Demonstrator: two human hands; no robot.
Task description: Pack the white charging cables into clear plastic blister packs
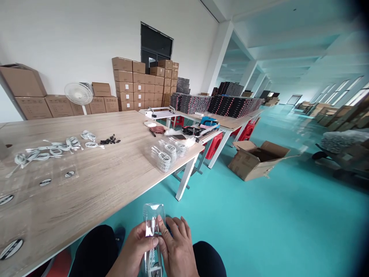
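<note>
A glossy turquoise floor runs past square white pillars beneath a pale beamed ceiling. Bright windows line the right side; a wood-grain, white-legged table stands before a plain white wall.

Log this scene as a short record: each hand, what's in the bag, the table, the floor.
Left hand: gripping the clear bag
Right hand: touching the same bag
Bag contents: pale cable
Wooden table: loose white cables, small black pieces, stacked bagged cables
Floor: open cardboard box
</note>
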